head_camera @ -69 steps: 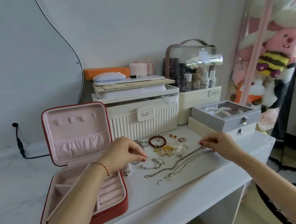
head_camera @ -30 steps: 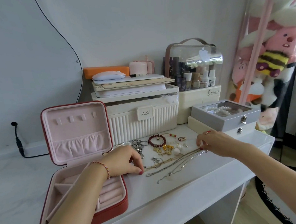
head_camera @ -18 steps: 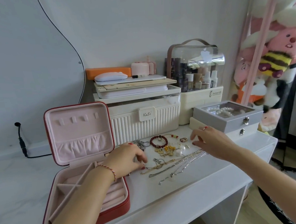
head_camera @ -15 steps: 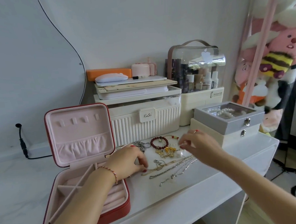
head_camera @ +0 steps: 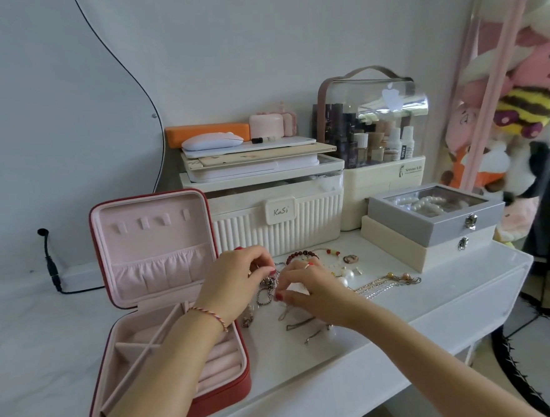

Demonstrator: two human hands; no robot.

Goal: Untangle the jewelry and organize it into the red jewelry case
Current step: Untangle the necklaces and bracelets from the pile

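The red jewelry case (head_camera: 226, 389) stands open at the left of the white table, its pink lid upright and its compartments holding nothing I can see. A tangle of silver chains (head_camera: 268, 288) hangs between my two hands just right of the case. My left hand (head_camera: 239, 276) pinches its upper part. My right hand (head_camera: 305, 287) pinches the same tangle from the right. Loose chains (head_camera: 386, 283) lie stretched toward the right. A dark red bead bracelet (head_camera: 298, 257), pearls (head_camera: 343, 276) and a small ring (head_camera: 350, 259) lie behind my hands.
A ribbed cream storage box (head_camera: 278, 221) stands behind the jewelry. A grey glass-lid box (head_camera: 436, 213) on a cream box sits at the right. A clear cosmetics carrier (head_camera: 372, 130) is behind. The table's front edge (head_camera: 344, 385) is near. A black cable (head_camera: 49, 260) is at the left.
My right hand has left the far ends of the long chains and come left to meet my left hand. Both now pinch a tangle of silver chain lifted off the table.
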